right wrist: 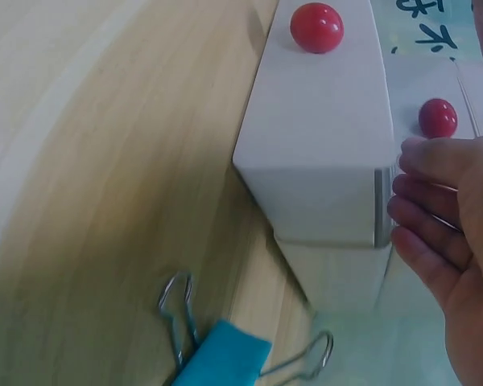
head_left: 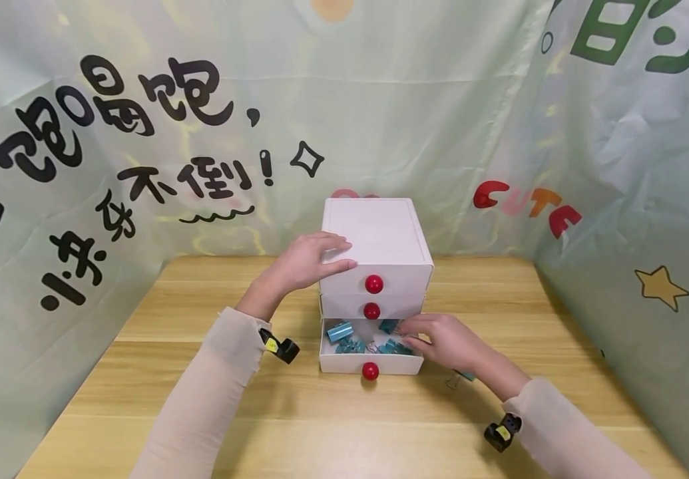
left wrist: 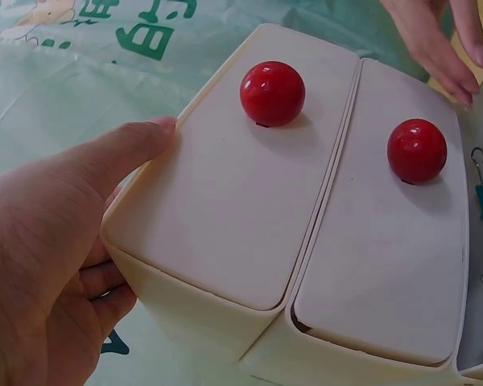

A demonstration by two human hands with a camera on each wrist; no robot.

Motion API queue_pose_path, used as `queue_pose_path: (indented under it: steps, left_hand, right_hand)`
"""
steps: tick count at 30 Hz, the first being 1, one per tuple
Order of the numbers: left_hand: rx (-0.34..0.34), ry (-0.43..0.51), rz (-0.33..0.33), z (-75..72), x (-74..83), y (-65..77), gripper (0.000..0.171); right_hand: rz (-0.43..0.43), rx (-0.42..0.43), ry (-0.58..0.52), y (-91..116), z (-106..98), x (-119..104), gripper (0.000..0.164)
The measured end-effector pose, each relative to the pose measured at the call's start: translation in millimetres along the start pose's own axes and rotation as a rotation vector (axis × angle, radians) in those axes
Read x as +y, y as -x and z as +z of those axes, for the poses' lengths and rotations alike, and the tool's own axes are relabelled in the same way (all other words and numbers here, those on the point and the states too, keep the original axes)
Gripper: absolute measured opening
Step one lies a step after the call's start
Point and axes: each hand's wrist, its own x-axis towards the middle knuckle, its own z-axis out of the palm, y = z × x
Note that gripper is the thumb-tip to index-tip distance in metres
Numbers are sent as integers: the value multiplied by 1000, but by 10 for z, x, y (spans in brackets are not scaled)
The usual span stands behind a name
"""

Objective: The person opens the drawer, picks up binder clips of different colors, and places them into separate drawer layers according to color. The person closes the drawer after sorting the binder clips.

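Observation:
A white three-drawer box (head_left: 374, 233) stands on the table, each drawer front with a red ball knob. Its bottom drawer (head_left: 344, 364) is pulled out and holds several blue binder clips (head_left: 340, 331). My left hand (head_left: 315, 258) rests on the box's top at the left front corner, the thumb along the front edge. Over the right side of the pulled-out drawer is my right hand (head_left: 440, 336), its fingertips (right wrist: 414, 153) at the drawer's rim beside the clips. I see nothing between its fingers. One blue binder clip (right wrist: 225, 358) lies on the table below the right wrist.
The wooden table (head_left: 200, 372) reaches back to a pale green printed cloth (head_left: 410, 120) that hangs behind and along the sides. The upper two drawers, with a middle knob (head_left: 371, 311), are closed.

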Motion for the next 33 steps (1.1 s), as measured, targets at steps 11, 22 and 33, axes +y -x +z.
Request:
queue_pose_path:
  steps: [11,22,33]
  left_hand:
    - [-5,2,-16,-1,2,-1,59]
    - [-11,4,-23,-1,10,2,59]
    - [-3,3,-17,10,10,9,58]
  right_hand:
    - [69,11,24,290,-113,122,27]
    - [83,-103,16,570,-122,290,43]
    - [151,-282,-12,771,-158,434,53]
